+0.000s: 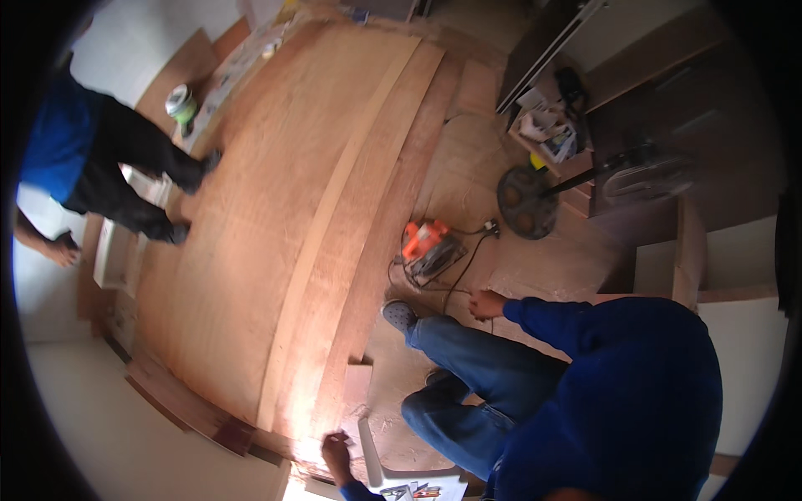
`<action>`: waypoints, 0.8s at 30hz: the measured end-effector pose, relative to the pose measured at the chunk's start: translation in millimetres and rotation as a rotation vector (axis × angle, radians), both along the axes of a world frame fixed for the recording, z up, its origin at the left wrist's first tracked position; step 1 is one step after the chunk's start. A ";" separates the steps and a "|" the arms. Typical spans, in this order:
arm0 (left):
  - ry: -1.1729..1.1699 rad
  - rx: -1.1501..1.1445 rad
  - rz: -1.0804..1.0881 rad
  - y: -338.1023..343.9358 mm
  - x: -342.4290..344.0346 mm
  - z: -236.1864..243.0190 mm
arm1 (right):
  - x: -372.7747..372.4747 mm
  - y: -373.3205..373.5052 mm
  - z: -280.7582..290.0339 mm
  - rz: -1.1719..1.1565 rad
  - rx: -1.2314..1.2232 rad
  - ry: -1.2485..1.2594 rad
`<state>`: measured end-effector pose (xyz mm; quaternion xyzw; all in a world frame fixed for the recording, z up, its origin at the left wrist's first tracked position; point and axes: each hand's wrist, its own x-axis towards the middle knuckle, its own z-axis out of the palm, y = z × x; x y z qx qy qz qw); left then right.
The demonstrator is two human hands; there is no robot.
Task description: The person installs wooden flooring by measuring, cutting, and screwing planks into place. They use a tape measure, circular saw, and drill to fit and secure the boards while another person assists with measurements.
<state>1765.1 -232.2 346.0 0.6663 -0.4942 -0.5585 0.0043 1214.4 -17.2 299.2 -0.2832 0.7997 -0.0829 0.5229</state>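
My right hand (486,305) is closed beside my knee, apparently around a black power cord (455,288). The cord runs from an orange and black power tool (428,246), like a circular saw, lying on the floor by the wood strips. My left hand (337,459) is low in the view, fingers pinched at the brightly lit end of the boards. Whatever it holds is small and dark, too unclear to name. A small wood offcut (358,382) lies between my foot and that hand. My jeans-clad legs (476,359) are bent between both hands.
A large plywood sheet (242,167) spreads at left, with long wood strips (368,184) along its right side. Another person (109,159) stands at its far left edge. A pedestal fan (528,200) and a cluttered box (551,134) stand upper right. A printed sheet (430,488) lies below.
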 end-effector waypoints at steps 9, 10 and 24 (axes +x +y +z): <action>-0.089 0.369 0.026 119.5 -26.7 248.2 | -38.3 102.4 201.2 -0.216 0.317 -0.137; -0.107 0.380 0.076 119.0 -36.4 257.5 | -41.1 98.6 208.6 -0.302 0.289 -0.131; -0.044 0.252 0.027 -36.9 -119.6 284.7 | -54.4 -17.1 249.4 -0.519 -0.131 -0.156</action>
